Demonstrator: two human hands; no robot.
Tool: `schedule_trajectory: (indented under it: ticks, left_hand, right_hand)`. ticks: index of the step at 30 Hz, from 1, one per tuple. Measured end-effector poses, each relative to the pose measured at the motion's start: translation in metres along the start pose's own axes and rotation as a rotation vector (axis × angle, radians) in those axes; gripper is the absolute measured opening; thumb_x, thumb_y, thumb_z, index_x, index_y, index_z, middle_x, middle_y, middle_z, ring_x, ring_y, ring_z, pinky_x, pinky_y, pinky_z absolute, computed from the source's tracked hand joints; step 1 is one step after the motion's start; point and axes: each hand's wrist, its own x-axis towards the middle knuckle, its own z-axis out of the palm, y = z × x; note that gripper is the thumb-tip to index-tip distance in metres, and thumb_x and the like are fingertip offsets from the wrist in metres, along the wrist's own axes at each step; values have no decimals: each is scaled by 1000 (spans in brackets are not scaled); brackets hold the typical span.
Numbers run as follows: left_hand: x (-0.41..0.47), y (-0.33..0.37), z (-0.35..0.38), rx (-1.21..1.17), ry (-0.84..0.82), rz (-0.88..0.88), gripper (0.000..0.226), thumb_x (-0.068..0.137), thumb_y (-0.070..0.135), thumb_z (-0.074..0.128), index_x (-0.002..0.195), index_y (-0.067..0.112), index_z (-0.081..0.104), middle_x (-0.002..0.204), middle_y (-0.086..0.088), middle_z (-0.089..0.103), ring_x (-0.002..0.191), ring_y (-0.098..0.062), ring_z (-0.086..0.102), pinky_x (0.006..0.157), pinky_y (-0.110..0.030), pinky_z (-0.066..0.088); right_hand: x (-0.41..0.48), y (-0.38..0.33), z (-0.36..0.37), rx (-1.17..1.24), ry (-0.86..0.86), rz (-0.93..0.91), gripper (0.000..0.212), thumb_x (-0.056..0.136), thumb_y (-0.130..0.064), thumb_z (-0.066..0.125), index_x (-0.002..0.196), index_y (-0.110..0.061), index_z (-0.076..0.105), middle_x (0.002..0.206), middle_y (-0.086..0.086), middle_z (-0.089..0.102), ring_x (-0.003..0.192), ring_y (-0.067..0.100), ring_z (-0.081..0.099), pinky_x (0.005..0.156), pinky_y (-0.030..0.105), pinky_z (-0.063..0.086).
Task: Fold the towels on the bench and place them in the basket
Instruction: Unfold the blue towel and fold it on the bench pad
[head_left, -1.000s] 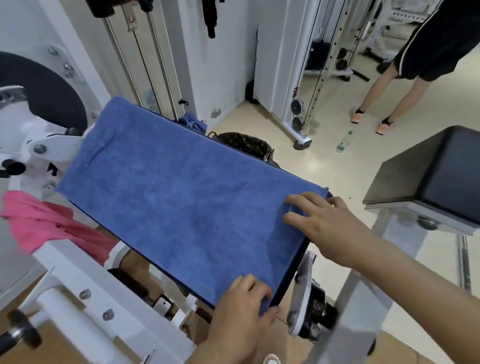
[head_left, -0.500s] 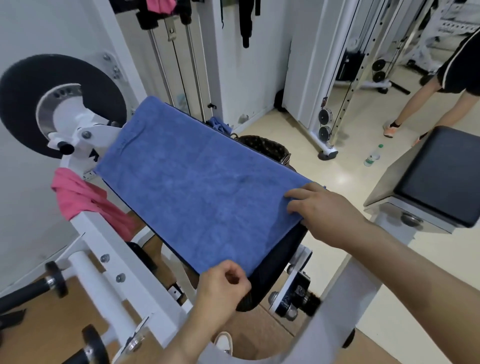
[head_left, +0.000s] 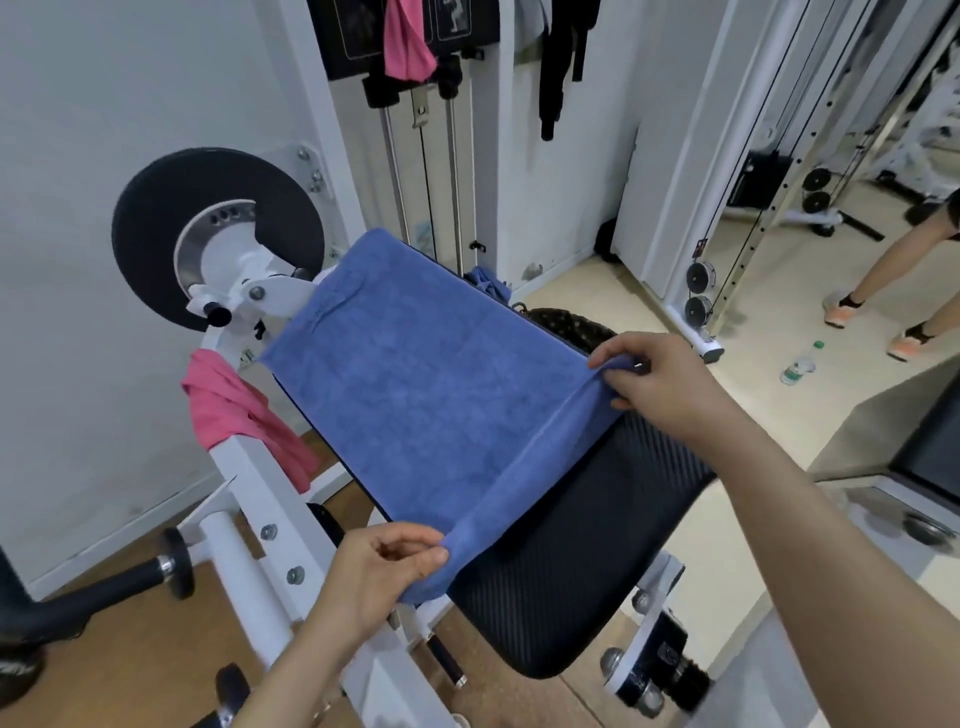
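Head view: the blue towel (head_left: 415, 395) lies spread on the black padded table (head_left: 582, 545), its near edge lifted off the pad. The left hand (head_left: 384, 566) has a pinching grip on the near-left corner, and the right hand (head_left: 660, 384) pinches the near-right corner. A dark basket (head_left: 571, 325) sits just behind the table. A pink towel (head_left: 234, 410) drapes over the white frame (head_left: 244, 467) at the left.
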Motion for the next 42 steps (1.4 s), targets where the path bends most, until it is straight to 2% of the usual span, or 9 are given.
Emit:
schedule_trajectory:
  ticks: [4,8,12,14,17,20,27,33,42]
  left_hand:
    - [33,0,-51,4,0,31,23,81,3,74,78,25,79,76,-3,74,67,-9,64,66,-22,50]
    - [74,0,-97,6,160,79,20,83,11,73,64,17,74,50,8,57,46,1,46,47,-11,36]
    - [115,-3,-142,-27,196,73,18,86,8,70,74,19,76,64,4,68,56,0,55,55,-12,44]
    - [136,-6,-162,-59,235,48,14,87,10,70,79,21,77,72,3,73,61,-1,59,64,-16,48]
    - [165,-11,-186,-121,353,28,8,86,14,71,82,18,77,70,8,74,57,2,59,58,-9,47]
    - [194,-17,-205,-186,445,20,10,87,10,69,83,15,76,74,6,75,65,1,66,61,-8,50]
    - [264,-29,-232,-92,579,23,18,90,15,66,83,29,72,77,14,72,76,2,64,61,-3,43]
    - [319,-48,-239,18,579,-17,17,90,14,66,77,24,71,80,8,72,79,-12,66,67,-26,47]
    - [339,-64,-243,-99,566,-24,14,80,10,77,77,22,71,73,6,73,71,-5,67,61,-12,50]
  right_hand:
    - [41,-33,25,189,-15,47,16,87,3,61,85,-11,69,82,9,64,72,15,61,66,23,59]
    - [95,-61,63,35,83,13,12,85,-5,66,80,-14,71,75,7,68,72,23,67,74,42,60]
    - [147,-90,109,-99,128,-74,8,84,-12,65,80,-15,72,74,5,70,75,26,68,77,47,57]
    - [171,-102,133,-152,136,-122,12,85,-16,64,76,-20,71,71,1,69,73,24,66,75,41,56]
    - [203,-120,164,-214,140,-167,25,86,-18,62,63,-27,63,60,-10,62,66,18,59,60,26,46]
    - [234,-135,192,-279,118,-221,24,89,-19,59,66,-12,63,61,4,60,63,24,54,52,25,37]
    - [308,-163,248,-406,97,-312,21,91,-17,54,84,-7,70,83,10,70,80,27,59,71,36,47]
    - [355,-142,282,-595,64,-267,21,94,-17,51,95,-9,70,101,11,62,96,29,56,68,33,44]
    - [387,-127,287,-507,24,-79,15,80,-17,64,70,-24,57,78,-2,60,79,22,54,62,25,34]
